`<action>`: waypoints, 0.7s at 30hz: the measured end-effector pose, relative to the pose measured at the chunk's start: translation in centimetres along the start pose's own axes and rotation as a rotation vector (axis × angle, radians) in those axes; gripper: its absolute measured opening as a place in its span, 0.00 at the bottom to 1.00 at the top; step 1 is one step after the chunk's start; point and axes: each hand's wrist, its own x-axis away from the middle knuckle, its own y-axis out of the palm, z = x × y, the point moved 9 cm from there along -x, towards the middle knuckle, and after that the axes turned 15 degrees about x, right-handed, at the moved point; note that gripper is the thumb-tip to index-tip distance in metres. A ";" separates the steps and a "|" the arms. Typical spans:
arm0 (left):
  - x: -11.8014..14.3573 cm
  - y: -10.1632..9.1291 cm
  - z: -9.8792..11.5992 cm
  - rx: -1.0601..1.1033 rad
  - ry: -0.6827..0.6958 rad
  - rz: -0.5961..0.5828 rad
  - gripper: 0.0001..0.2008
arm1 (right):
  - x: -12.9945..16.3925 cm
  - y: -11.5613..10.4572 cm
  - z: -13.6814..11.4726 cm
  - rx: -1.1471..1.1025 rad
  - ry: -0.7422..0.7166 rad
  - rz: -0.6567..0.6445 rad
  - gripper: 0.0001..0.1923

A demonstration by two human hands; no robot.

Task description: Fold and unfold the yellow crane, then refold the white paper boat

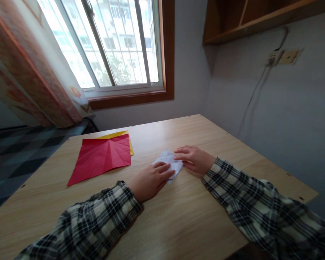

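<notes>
Hands (151, 179) (197, 159) on white paper (166, 157), well inside table edges (250, 154).

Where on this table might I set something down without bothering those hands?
Bare tabletop shows beyond the white paper, toward the wall, and nearer, between the plaid sleeves. Crowded: around the left hand and right hand, and leftward, the red sheet over the yellow sheet.

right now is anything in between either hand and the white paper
Nothing visible is: the left hand and right hand both have fingers on the white paper. The red sheet lies off to its left, not between.
</notes>
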 end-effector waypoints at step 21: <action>-0.4 -0.3 0.1 0.030 -0.021 -0.014 0.16 | -0.5 1.2 -2.8 0.200 0.040 -0.133 0.12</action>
